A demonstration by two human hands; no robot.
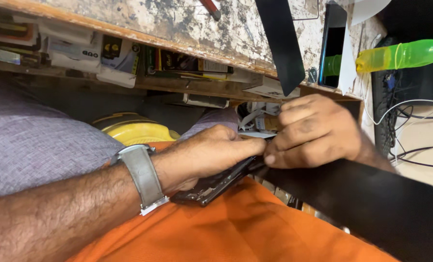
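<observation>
Both hands grip a dark, flat opened phone body held low over an orange cloth, below the worn tabletop edge. The left hand clasps its side; the right hand pinches its upper end. Its exposed interior looks fragile, so a slip or hard pinch could crack it.

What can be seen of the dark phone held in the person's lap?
The dark phone is a thin, flat, glossy black slab, tilted with one end raised. It lies over orange cloth. The left hand covers and grips its upper part; the right hand meets its raised end with pinched fingertips. Much of it is hidden.
</observation>
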